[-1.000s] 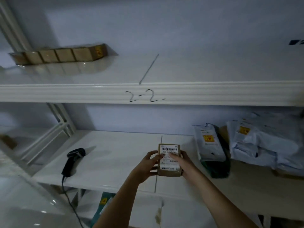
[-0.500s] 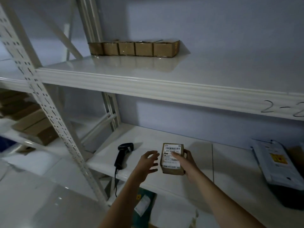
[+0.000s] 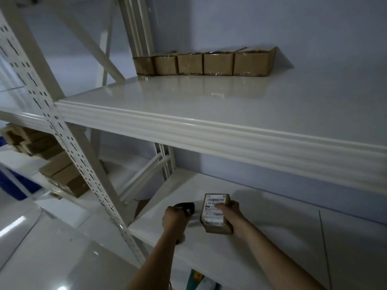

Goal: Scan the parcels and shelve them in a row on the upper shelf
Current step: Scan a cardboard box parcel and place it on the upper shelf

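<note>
My right hand [image 3: 231, 215] grips a small brown parcel [image 3: 215, 214] with a white barcode label facing me, held just above the lower shelf [image 3: 272, 237]. My left hand [image 3: 173, 218] is wrapped round the black barcode scanner [image 3: 186, 207], close to the parcel's left side. Only the scanner's head shows past my fingers. On the upper shelf [image 3: 230, 105], several brown parcels [image 3: 205, 62] stand side by side in a row against the back wall.
A perforated white upright [image 3: 62, 132] and diagonal braces stand at the left of the rack. Stacked cardboard boxes [image 3: 52, 164] lie on the neighbouring rack at the far left. The upper shelf's thick front rim [image 3: 230, 139] overhangs my hands.
My left hand let go of the parcel, reached left and picked the scanner up from the lower shelf. The view swung left and upward. The right hand kept holding the parcel.
</note>
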A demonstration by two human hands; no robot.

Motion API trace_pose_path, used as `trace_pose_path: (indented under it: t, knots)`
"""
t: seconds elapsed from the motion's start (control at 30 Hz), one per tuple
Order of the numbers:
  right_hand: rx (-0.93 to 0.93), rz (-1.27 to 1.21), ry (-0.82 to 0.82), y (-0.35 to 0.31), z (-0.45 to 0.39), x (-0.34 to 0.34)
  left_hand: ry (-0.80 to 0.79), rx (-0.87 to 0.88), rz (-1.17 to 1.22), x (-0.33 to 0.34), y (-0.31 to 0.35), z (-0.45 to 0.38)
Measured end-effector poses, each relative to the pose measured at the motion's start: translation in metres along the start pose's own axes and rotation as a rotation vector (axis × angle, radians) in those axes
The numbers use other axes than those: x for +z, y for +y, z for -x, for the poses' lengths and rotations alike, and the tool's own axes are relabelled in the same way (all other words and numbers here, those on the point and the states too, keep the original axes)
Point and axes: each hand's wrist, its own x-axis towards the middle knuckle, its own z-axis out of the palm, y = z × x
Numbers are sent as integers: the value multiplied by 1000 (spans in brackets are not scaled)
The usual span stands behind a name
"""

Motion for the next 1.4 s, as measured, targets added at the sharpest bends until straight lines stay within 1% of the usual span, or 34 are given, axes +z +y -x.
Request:
trace_pose_path:
  t: [0.1, 0.2, 0.3, 0.37, 0.4, 0.43, 0.5, 0.53, 0.6, 0.67, 0.7, 0.77, 0.83, 0.93, 1.0, 1.1, 1.2, 1.27, 1.3, 1.33, 1.4]
  knots:
    - [44, -20, -10, -12, -8, 8, -21, -72, -113, -2, -6, -28]
    - [58, -22, 5, -16, -13, 11, -158, -122, -258, 5, -14, -49]
    - [82, -39, 7, -23, -8, 12, -251, -111, -366, 12, -21, -63]
    - [105, -53, 5, -32, 6, 18, -300, -113, -363, 16, -20, -69]
    - [106, -52, 21, -35, 10, 20, -350, -107, -352, 14, -17, -66]
    - [102, -57, 58, -37, 16, 23, -363, -76, -295, 15, -19, -70]
    - [98, -95, 174, -37, 25, 26, -397, -78, -206, 16, -16, -69]
    - [99, -101, 236, -36, 28, 27, -483, -83, -130, 25, -19, -81]
    - [83, -121, 351, -38, 42, 32, -519, 12, -72, 63, -45, -137]
    - [34, -144, 429, -38, 54, 36, -503, 101, -18, 78, -61, -166]
    - [22, -154, 449, -38, 61, 39, -504, 114, -11, 69, -58, -157]
    - [8, -173, 466, -32, 71, 41, -469, 115, 0, 9, -27, -88]
    - [-3, -186, 470, -35, 88, 50, -482, 152, 65, -10, -17, -64]
    - [-31, -174, 504, -36, 110, 61, -523, 228, 115, -26, -5, -39]
    - [-35, -160, 541, -34, 121, 63, -565, 224, 186, -33, 0, -27]
    - [16, -132, 544, -31, 136, 57, -602, 187, 334, -42, 9, -17]
    - [70, -184, 466, -29, 149, 47, -685, 158, 418, -51, 19, -3]
    - [65, -240, 408, -29, 159, 46, -750, 100, 479, -55, 24, 5]
    - [55, -263, 408, -27, 160, 44, -778, 85, 493, -57, 27, 8]
    - [25, -295, 422, -27, 163, 45, -796, 93, 479, -60, 30, 12]
    - [-26, -337, 520, -23, 164, 44, -807, 142, 424, -62, 37, 20]
